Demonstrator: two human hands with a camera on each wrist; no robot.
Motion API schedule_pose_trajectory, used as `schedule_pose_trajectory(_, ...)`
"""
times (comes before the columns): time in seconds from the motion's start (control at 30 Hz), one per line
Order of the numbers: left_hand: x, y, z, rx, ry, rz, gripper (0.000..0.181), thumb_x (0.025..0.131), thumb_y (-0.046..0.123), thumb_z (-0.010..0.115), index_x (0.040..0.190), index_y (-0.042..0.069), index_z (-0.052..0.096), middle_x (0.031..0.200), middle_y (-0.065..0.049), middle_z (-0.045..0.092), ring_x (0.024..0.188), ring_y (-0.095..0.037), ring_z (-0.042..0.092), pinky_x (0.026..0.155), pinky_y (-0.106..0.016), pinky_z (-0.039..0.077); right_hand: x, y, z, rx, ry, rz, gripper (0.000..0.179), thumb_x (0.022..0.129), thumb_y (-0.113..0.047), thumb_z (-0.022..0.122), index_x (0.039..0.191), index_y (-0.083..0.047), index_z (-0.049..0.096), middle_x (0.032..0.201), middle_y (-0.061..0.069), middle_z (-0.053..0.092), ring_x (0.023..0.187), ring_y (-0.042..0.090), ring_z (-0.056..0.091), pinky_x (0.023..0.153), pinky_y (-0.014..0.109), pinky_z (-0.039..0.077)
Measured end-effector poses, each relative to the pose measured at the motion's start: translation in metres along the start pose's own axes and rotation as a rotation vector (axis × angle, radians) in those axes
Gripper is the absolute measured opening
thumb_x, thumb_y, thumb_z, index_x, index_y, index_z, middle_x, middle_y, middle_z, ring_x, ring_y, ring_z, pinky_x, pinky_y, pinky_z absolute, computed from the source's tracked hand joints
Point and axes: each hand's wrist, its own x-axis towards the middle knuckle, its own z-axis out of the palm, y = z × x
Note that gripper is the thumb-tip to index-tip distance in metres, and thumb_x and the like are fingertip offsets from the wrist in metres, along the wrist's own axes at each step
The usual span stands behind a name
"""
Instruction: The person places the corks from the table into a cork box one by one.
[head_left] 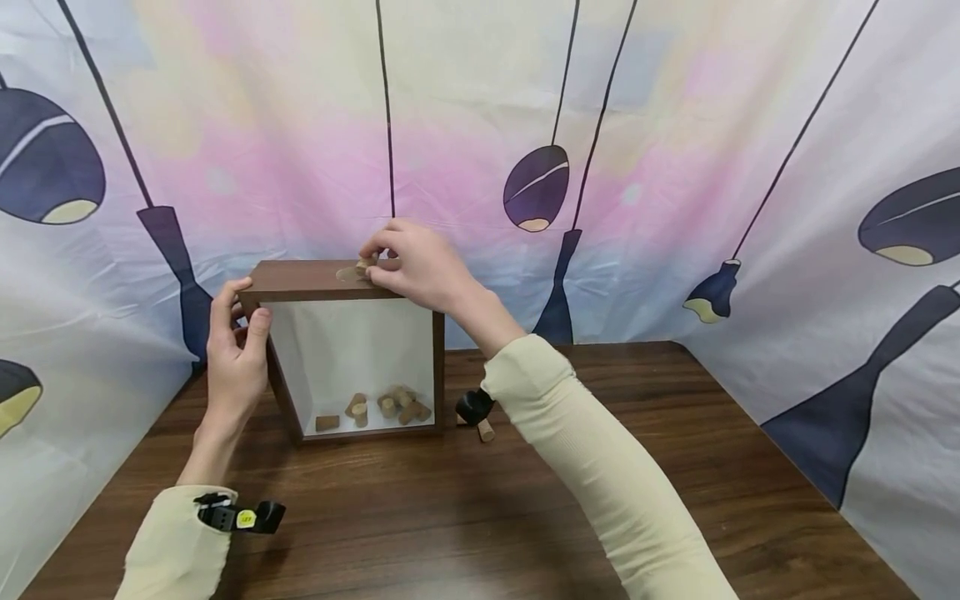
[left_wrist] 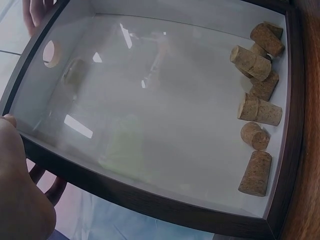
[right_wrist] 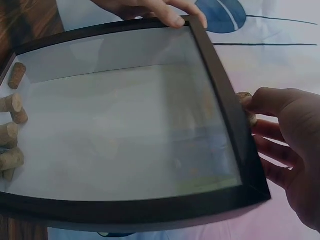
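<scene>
A shallow box with a dark wooden frame and a clear front stands upright on the table. My left hand grips its upper left corner, thumb on the front and fingers round the side. Over the top of the box, my right hand pinches a cork between thumb and fingers, right at the top board. The left wrist view shows a round hole in that board. Several tapered corks lie in a loose row and small pile on the white bottom inside the box.
Beside the box on the right, a loose cork lies on the dark wooden table, partly behind the black strap device on my right wrist. A printed cloth hangs close behind the box and along the table's sides.
</scene>
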Motion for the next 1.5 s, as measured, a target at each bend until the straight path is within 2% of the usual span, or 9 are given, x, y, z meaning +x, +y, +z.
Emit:
schedule_pose_trajectory(0.17, 0.001, 0.001, 0.001, -0.008, 0.0, 0.014, 0.044, 0.104, 0.011, 0.05, 0.147, 0.008, 0.042, 0.116, 0.02, 0.043, 0.103, -0.005, 0.045, 0.079, -0.023, 0.032, 0.008, -0.003, 0.005, -0.021, -0.048, 0.065, 0.023, 0.099, -0.027, 0.062, 0.118, -0.018, 0.07, 0.118, -0.004, 0.063, 0.107, 0.009, 0.06, 0.09, 0.02, 0.045)
schedule_pose_trajectory(0.27, 0.001, 0.002, 0.001, -0.006, 0.001, 0.015, 0.044, 0.104, 0.011, 0.05, 0.147, 0.008, 0.042, 0.115, 0.021, 0.043, 0.103, -0.005, 0.045, 0.079, -0.023, 0.032, 0.011, -0.004, 0.009, -0.044, -0.049, 0.097, 0.024, 0.099, -0.031, 0.062, 0.119, -0.02, 0.07, 0.117, -0.005, 0.062, 0.106, 0.009, 0.059, 0.09, 0.022, 0.045)
schedule_pose_trajectory(0.43, 0.0, 0.002, 0.001, -0.006, 0.002, 0.01, 0.043, 0.104, 0.011, 0.05, 0.146, 0.007, 0.042, 0.113, 0.02, 0.043, 0.102, -0.005, 0.045, 0.079, -0.023, 0.032, 0.012, -0.006, 0.013, -0.051, -0.036, 0.1, 0.029, 0.099, -0.037, 0.061, 0.122, -0.021, 0.069, 0.115, -0.003, 0.062, 0.108, 0.009, 0.059, 0.091, 0.023, 0.046)
schedule_pose_trajectory(0.6, 0.0, 0.003, 0.0, -0.006, 0.003, 0.03, 0.043, 0.104, 0.01, 0.049, 0.146, 0.006, 0.042, 0.113, 0.02, 0.044, 0.103, -0.005, 0.045, 0.08, -0.022, 0.032, 0.006, -0.004, 0.013, 0.013, 0.012, 0.089, 0.027, 0.1, -0.035, 0.061, 0.12, -0.018, 0.07, 0.115, -0.002, 0.063, 0.108, 0.01, 0.059, 0.091, 0.021, 0.045)
schedule_pose_trajectory(0.8, 0.001, 0.002, -0.001, -0.01, 0.005, 0.036, 0.043, 0.104, 0.01, 0.05, 0.146, 0.007, 0.042, 0.117, 0.02, 0.044, 0.104, -0.006, 0.043, 0.082, -0.022, 0.031, -0.01, 0.006, 0.007, 0.179, 0.089, 0.071, 0.02, 0.099, -0.025, 0.064, 0.11, -0.012, 0.072, 0.107, 0.001, 0.064, 0.101, 0.011, 0.061, 0.089, 0.015, 0.048)
schedule_pose_trajectory(0.9, 0.001, 0.002, -0.001, -0.015, 0.002, 0.032, 0.043, 0.104, 0.01, 0.049, 0.146, 0.006, 0.042, 0.115, 0.019, 0.044, 0.103, -0.006, 0.043, 0.081, -0.022, 0.031, -0.019, 0.012, 0.005, 0.221, 0.11, 0.073, 0.018, 0.099, -0.021, 0.063, 0.109, -0.009, 0.072, 0.108, 0.003, 0.064, 0.1, 0.011, 0.062, 0.089, 0.015, 0.05)
schedule_pose_trajectory(1.27, 0.0, 0.002, -0.001, -0.003, -0.003, 0.001, 0.043, 0.104, 0.013, 0.05, 0.146, 0.01, 0.043, 0.114, 0.02, 0.045, 0.105, -0.006, 0.045, 0.082, -0.022, 0.033, -0.059, 0.037, 0.0, 0.218, 0.231, 0.084, 0.02, 0.097, -0.023, 0.067, 0.11, -0.009, 0.073, 0.107, 0.003, 0.067, 0.1, 0.019, 0.061, 0.085, 0.034, 0.049)
schedule_pose_trajectory(1.5, 0.0, 0.001, 0.001, -0.012, 0.0, 0.031, 0.043, 0.104, 0.01, 0.05, 0.146, 0.007, 0.043, 0.116, 0.02, 0.045, 0.104, -0.005, 0.044, 0.08, -0.021, 0.033, -0.089, 0.051, -0.002, 0.21, 0.213, 0.111, 0.022, 0.097, -0.024, 0.067, 0.113, -0.011, 0.072, 0.106, 0.003, 0.067, 0.099, 0.019, 0.059, 0.084, 0.039, 0.05)
